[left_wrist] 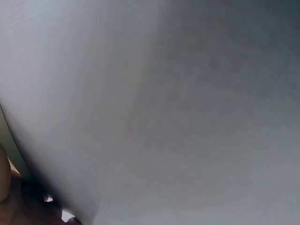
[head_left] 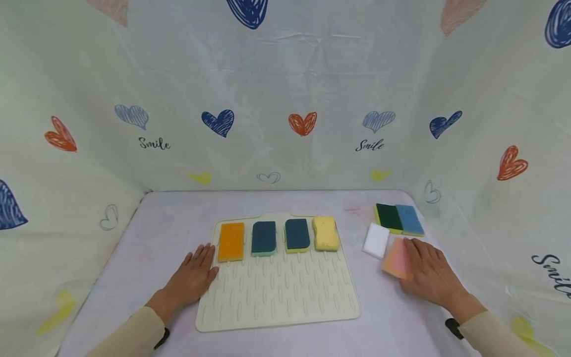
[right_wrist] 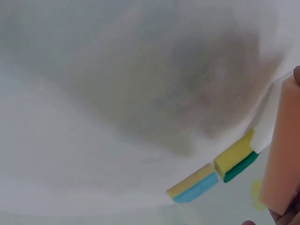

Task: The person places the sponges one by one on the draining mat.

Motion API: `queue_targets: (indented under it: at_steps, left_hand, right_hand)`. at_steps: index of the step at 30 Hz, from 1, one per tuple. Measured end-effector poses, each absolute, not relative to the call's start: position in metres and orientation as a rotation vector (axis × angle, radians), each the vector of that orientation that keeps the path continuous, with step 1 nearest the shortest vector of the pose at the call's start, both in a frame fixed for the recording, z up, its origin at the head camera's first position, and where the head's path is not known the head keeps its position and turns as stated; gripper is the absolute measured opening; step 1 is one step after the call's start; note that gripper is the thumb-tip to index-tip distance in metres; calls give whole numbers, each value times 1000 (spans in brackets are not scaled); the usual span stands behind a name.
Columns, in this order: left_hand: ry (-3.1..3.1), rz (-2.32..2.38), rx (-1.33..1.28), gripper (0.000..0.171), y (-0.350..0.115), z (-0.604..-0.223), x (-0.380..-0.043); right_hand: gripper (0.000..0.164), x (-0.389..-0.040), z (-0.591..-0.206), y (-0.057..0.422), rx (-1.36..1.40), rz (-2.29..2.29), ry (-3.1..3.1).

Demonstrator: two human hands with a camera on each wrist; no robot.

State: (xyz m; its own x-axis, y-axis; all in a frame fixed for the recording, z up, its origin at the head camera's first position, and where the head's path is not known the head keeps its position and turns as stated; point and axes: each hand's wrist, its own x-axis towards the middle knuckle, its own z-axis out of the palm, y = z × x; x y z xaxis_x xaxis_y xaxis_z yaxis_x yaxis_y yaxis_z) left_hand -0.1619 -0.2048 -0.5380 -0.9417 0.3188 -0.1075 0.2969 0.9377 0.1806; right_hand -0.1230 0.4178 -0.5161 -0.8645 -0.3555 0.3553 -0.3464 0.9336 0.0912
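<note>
My right hand [head_left: 430, 272] grips a pink-and-orange sponge [head_left: 397, 259] by its right side, with fingers at the far edge and thumb at the near one. In the right wrist view this sponge [right_wrist: 282, 145] looks tilted. Flat beside the left edge of a cream ribbed mat [head_left: 276, 292] lies my left hand [head_left: 192, 272], fingers straight and thumb at the rim. Along the mat's far part sit an orange sponge [head_left: 231, 241], two dark blue-topped sponges [head_left: 264, 238] and a yellow sponge [head_left: 326, 233] in a row. The left wrist view is mostly blurred grey surface.
Right of the mat, a white sponge [head_left: 376, 240] lies just left of the held one. Behind it are a dark green-and-yellow sponge [head_left: 389, 217] and a blue-topped sponge [head_left: 409, 219], side by side. A heart-printed curtain [head_left: 267, 84] surrounds the pale table [head_left: 147, 238].
</note>
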Motion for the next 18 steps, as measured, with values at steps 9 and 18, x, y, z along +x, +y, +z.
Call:
queue_targets:
  at_steps: [9,18]
  left_hand:
    - [2977,307,519,70,-209,-537,-161]
    - [2985,317,516,68,-208,-535,-161]
  right_hand:
    - [104,-142,-491,385,700,-169,-2622]
    - [104,-156,-477,349,804,-223,-2563]
